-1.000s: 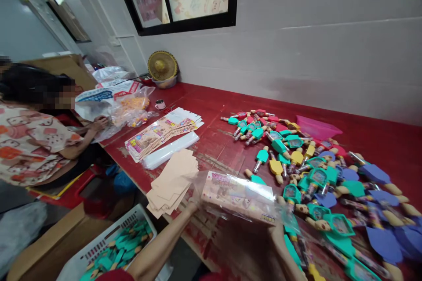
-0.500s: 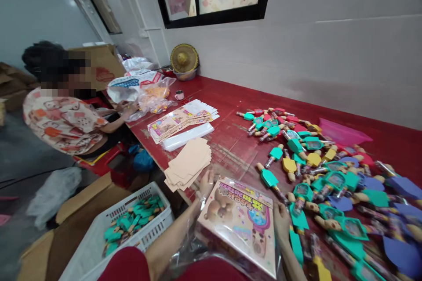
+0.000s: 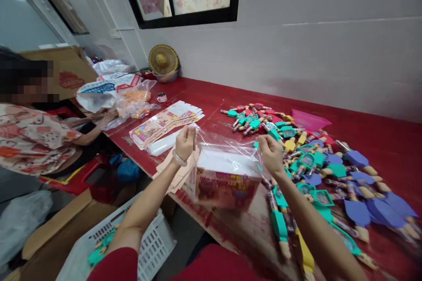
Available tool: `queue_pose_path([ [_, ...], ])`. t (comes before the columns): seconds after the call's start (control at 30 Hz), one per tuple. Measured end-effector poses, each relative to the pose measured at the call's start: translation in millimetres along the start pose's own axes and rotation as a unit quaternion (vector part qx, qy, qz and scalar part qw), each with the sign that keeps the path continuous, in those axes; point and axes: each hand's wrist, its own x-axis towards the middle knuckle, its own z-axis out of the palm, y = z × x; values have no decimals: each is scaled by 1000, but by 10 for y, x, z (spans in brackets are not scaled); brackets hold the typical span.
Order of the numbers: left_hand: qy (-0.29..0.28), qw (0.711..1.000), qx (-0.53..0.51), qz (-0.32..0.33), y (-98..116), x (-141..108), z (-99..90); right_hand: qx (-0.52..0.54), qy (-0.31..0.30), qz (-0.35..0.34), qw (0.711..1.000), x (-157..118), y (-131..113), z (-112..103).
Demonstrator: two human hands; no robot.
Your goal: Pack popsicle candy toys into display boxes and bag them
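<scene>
Between my hands a clear plastic bag [image 3: 227,138] is stretched, with a printed pink and brown box [image 3: 227,186] inside it. The box's white face points up. My left hand [image 3: 185,142] is closed on the bag's upper left corner. At the upper right corner my right hand [image 3: 271,153] grips the same bag with fingers curled. Flat beige card pieces [image 3: 180,178] lie partly behind the bag on the left. To the right of my right hand is a heap of green, purple, yellow and red shovel-shaped toys [image 3: 338,170].
A white basket [image 3: 158,241] of green toys stands low at left. Printed sheets [image 3: 158,127], a roll of clear plastic [image 3: 163,140], a small cup [image 3: 161,97] and a straw hat [image 3: 163,59] are on the red table [image 3: 211,92]. Another person [image 3: 36,140] sits at left.
Both hands have risen and moved forward, now holding the bag's top corners. The box has tilted from its printed face showing to its white face up. The view has turned right.
</scene>
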Motion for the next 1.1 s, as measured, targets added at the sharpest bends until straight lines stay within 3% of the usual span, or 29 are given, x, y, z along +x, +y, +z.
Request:
queue_pose_path([
  [0.1,-47,987,88,129,143,189,-174,-154,-72,-162,972,246,-100,13],
  [0.17,-105,968,150,172,12,146,-189,-231,-137,-218,938,205,22,61],
  [0.23,-150,961,169,160,-256,-34,-159,-260,-207,-237,913,41,248,96],
  [0.37,-184,965,172,79,-897,-660,-157,-300,-276,-231,884,-451,714,26],
  [0.47,-94,979,178,-35,-1262,-1054,-243,-331,-280,-199,879,-780,859,27],
  [0.57,-7,970,166,-176,-1500,-1164,-298,-331,-292,-186,878,-988,785,339],
  [0.73,-38,940,88,-326,-1669,-1045,-225,-305,-316,-185,879,-1188,473,1287],
  [0.83,-63,925,48,-371,-1678,-1028,-164,-298,-330,-177,878,-1288,365,1675],
  [0.93,-73,919,16,-387,-1683,-1051,-140,-291,-357,-165,872,-1362,351,1844],
  [1.1,-78,920,-19,-383,-1733,-1067,-160,-277,-389,-148,866,-1408,386,1930],
])
